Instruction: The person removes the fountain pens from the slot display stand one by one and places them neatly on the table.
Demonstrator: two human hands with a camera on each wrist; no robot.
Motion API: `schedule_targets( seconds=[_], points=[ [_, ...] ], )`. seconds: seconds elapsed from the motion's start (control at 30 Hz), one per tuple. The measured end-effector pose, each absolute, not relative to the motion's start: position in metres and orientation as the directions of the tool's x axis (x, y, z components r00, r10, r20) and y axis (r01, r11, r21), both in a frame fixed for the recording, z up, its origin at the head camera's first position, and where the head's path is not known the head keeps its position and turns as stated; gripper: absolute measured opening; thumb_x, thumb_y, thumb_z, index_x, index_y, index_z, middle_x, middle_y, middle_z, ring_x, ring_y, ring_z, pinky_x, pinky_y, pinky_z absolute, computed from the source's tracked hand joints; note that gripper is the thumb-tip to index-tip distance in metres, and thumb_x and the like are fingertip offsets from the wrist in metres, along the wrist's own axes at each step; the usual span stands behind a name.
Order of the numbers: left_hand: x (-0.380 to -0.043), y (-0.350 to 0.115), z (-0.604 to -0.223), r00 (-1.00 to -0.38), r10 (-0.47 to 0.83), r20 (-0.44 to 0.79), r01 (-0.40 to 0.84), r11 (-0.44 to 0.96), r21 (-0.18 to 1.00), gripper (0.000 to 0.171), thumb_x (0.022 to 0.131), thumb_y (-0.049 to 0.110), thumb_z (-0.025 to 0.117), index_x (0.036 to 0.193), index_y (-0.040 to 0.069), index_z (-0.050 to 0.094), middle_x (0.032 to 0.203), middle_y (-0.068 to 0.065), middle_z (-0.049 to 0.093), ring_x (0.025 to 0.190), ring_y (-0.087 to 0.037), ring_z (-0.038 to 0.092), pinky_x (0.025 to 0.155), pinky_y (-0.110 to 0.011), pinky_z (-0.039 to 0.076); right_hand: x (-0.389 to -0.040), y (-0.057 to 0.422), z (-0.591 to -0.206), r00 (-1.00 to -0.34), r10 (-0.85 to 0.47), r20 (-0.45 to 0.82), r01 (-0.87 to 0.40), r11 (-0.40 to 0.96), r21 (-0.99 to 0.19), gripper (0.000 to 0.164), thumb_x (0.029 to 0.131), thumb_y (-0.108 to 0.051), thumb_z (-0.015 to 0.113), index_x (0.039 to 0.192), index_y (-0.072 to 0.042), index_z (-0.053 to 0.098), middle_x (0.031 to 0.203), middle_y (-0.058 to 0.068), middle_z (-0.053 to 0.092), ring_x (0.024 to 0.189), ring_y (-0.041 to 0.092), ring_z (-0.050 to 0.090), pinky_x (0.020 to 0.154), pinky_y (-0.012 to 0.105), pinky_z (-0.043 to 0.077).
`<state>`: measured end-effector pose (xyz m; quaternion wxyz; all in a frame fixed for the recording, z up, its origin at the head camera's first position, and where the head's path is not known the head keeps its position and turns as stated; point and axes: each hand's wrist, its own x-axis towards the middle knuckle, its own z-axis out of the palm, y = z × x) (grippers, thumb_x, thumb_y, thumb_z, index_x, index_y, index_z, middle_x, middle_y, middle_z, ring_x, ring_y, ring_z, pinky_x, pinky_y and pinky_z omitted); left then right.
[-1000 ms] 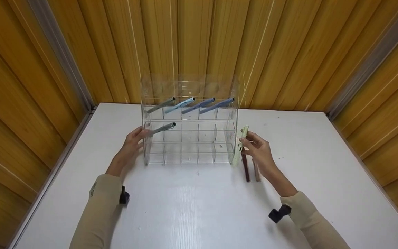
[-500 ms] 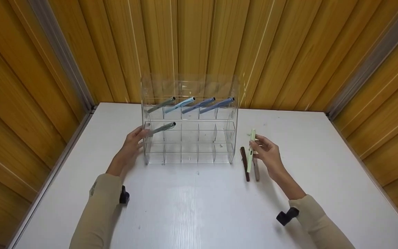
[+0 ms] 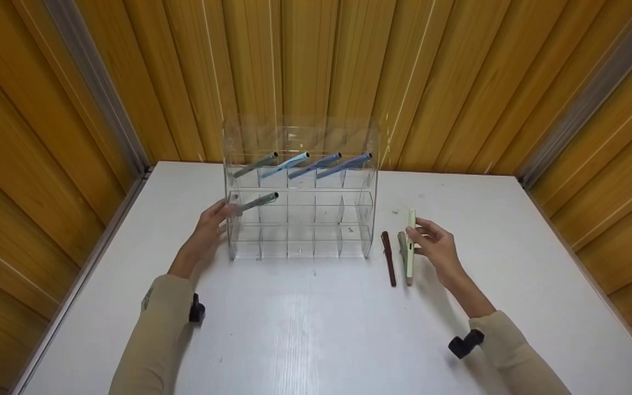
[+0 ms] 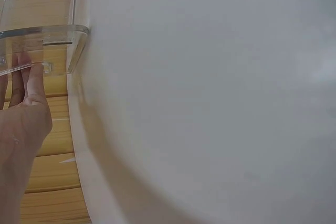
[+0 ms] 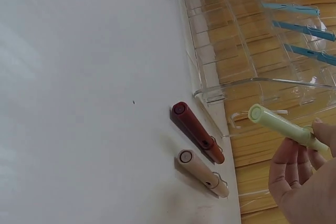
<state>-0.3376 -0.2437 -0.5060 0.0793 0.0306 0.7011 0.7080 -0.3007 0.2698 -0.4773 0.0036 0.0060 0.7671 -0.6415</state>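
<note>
A clear acrylic pen rack (image 3: 301, 216) stands upright on the white table. My left hand (image 3: 204, 233) rests against its left side, with fingers seen through the clear panel in the left wrist view. My right hand (image 3: 441, 251) pinches a pale green pen (image 3: 411, 247) between thumb and fingers, to the right of the rack. A dark red pen (image 3: 389, 259) and a pinkish-beige pen (image 5: 202, 172) lie side by side on the table. In the head view, the green pen partly covers the beige one.
Several pens slant in the rack's upper row, among them a light blue pen (image 3: 286, 165) and a dark blue pen (image 3: 344, 165). A grey-green pen (image 3: 261, 201) sits in the row below, at the left. Yellow wood-look panels (image 3: 310, 66) rise behind the table (image 3: 294, 329).
My right hand has moved right and slightly nearer with the pale green pen, away from the rack's right side to above the beige pen. The left hand stays in place.
</note>
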Motion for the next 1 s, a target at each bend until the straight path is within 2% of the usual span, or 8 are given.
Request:
schedule_targets(
  seconds=[0.27,0.5,0.67,0.83,1.0],
  points=[
    [-0.338,-0.243,-0.504,-0.986,0.143,-0.080,-0.074,0.044,0.996,0.075,0.109,0.050,0.046,0.167,0.010,0.022,0.170,-0.019,0.030,0.162,-0.042,0.015,0.132,-0.059,0.013,-0.305,0.280,-0.488,-0.999,0.041,-0.007,0.014,0.185,-0.983,0.053,0.102,-0.022,0.070,0.147,0.002,0.054,0.100,-0.015,0.069,0.093,0.006,0.069,0.081,0.021,0.062],
    [-0.337,-0.241,-0.504,-0.988,0.141,-0.067,-0.064,0.027,0.998,0.072,0.111,0.045,0.045,0.167,0.007,0.021,0.169,-0.019,0.030,0.162,-0.036,0.018,0.133,-0.055,0.015,-0.308,0.291,-0.494,-0.998,0.061,-0.018,0.030,0.194,-0.981,0.055,0.100,-0.022,0.073,0.146,0.003,0.055,0.093,-0.015,0.069,0.088,0.003,0.070,0.079,0.021,0.062],
    [-0.337,-0.242,-0.505,-0.987,0.152,-0.049,-0.050,-0.004,0.999,0.068,0.112,0.041,0.043,0.167,0.006,0.022,0.169,-0.019,0.031,0.162,-0.035,0.018,0.133,-0.055,0.014,-0.310,0.298,-0.500,-0.997,0.082,0.008,0.014,0.267,-0.964,0.053,0.098,-0.020,0.075,0.142,0.006,0.059,0.089,-0.013,0.068,0.081,0.000,0.069,0.073,0.020,0.062],
    [-0.336,-0.242,-0.506,-0.986,0.157,-0.056,-0.058,-0.008,0.998,0.069,0.112,0.041,0.043,0.167,0.006,0.020,0.170,-0.020,0.029,0.162,-0.041,0.015,0.132,-0.058,0.013,-0.312,0.304,-0.505,-0.994,0.105,0.042,0.000,0.369,-0.929,0.049,0.096,-0.017,0.078,0.137,0.008,0.063,0.090,-0.006,0.071,0.072,0.002,0.070,0.069,0.021,0.062],
    [-0.337,-0.242,-0.505,-0.986,0.158,-0.053,-0.055,-0.008,0.998,0.071,0.112,0.041,0.043,0.167,0.005,0.017,0.170,-0.021,0.027,0.162,-0.041,0.013,0.132,-0.058,0.012,-0.314,0.309,-0.506,-0.996,0.084,0.034,0.006,0.441,-0.897,0.050,0.097,-0.016,0.077,0.138,0.009,0.062,0.098,0.009,0.073,0.071,0.002,0.071,0.067,0.020,0.062]
  ],
)
